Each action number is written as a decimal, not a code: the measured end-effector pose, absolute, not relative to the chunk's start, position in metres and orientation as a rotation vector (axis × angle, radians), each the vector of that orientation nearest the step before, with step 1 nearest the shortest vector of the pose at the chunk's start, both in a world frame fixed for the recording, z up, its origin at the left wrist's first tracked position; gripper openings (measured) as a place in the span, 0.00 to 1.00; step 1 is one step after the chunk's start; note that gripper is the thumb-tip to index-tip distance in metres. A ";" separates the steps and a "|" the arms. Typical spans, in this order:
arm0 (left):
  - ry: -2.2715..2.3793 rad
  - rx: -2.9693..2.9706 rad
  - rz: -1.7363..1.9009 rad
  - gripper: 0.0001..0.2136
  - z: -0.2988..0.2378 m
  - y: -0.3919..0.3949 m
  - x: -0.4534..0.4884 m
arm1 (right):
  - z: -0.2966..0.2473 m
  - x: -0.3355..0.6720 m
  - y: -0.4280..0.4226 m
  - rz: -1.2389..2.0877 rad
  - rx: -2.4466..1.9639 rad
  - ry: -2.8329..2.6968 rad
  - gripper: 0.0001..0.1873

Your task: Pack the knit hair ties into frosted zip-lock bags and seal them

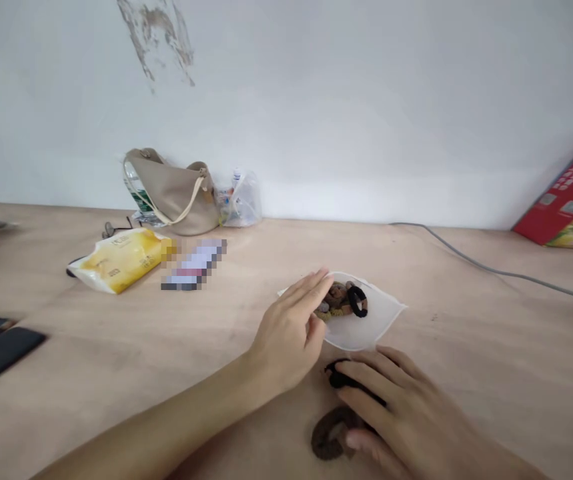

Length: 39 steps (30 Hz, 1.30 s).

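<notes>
One clear plastic pouch (373,330) under the left hand (289,333)

The left hand lies open and unclenched, its fingers spread over the pouch's left edge. Inside the pouch sit a black hair tie (357,301) and a brown fuzzy item (337,298). The right hand (396,407) curves over a second black hair tie (337,377) on the surface (66,360), with a brown fuzzy hair tie (329,433) beneath its outer fingers; whether it actually grips, I cannot tell. The thin pouch looks light, so a careless nudge could slide it and spill its contents, and the loose ties could get dragged apart if fingers catch them.
</notes>
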<state>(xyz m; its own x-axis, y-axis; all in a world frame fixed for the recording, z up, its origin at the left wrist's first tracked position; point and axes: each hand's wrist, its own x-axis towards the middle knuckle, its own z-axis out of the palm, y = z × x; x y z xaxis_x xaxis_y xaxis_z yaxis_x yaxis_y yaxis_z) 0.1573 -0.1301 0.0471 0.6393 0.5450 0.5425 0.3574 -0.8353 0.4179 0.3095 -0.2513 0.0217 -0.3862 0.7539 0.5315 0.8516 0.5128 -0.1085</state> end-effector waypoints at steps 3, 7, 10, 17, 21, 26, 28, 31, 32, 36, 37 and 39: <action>0.696 2.614 0.947 0.27 0.049 -0.134 0.158 | 0.036 0.318 -0.257 -0.390 -1.195 -2.217 0.12; 0.684 2.607 0.932 0.27 0.053 -0.136 0.157 | 0.053 0.328 -0.252 -0.510 -1.306 -2.188 0.12; 0.699 2.589 0.945 0.27 0.054 -0.134 0.157 | 0.054 0.327 -0.249 -0.491 -1.392 -2.133 0.14; 0.730 2.552 0.944 0.27 0.056 -0.132 0.156 | 0.014 0.281 -0.255 -0.436 -1.023 -2.226 0.15; 0.722 2.555 0.928 0.27 0.056 -0.132 0.155 | 0.017 0.278 -0.255 -0.437 -0.980 -2.241 0.16; 0.693 2.549 0.907 0.27 0.058 -0.132 0.155 | 0.054 0.313 -0.256 -0.550 -1.203 -2.235 0.16; 0.701 2.547 0.887 0.27 0.058 -0.132 0.155 | 0.057 0.327 -0.259 -0.497 -1.295 -2.194 0.18; 0.718 2.550 0.874 0.27 0.059 -0.132 0.154 | 0.049 0.338 -0.267 -0.320 -1.383 -2.199 0.14; 0.724 2.552 0.869 0.27 0.059 -0.132 0.154 | 0.046 0.339 -0.270 -0.284 -1.394 -2.211 0.13; 0.737 2.561 0.852 0.27 0.060 -0.133 0.155 | 0.031 0.337 -0.280 -0.394 -1.312 -2.389 0.15; 0.740 2.563 0.850 0.27 0.060 -0.133 0.155 | 0.028 0.334 -0.280 -0.454 -1.291 -2.421 0.15; 0.748 2.566 0.848 0.27 0.061 -0.133 0.155 | 0.022 0.329 -0.279 -0.528 -1.284 -2.458 0.15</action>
<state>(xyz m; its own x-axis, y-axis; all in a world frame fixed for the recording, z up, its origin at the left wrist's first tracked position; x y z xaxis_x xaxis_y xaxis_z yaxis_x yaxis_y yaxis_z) 0.1546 -0.1335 0.0605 0.6840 0.5744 0.4497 0.3740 -0.8054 0.4597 0.3293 -0.2794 0.0217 -0.5464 0.7137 0.4383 0.8307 0.5285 0.1749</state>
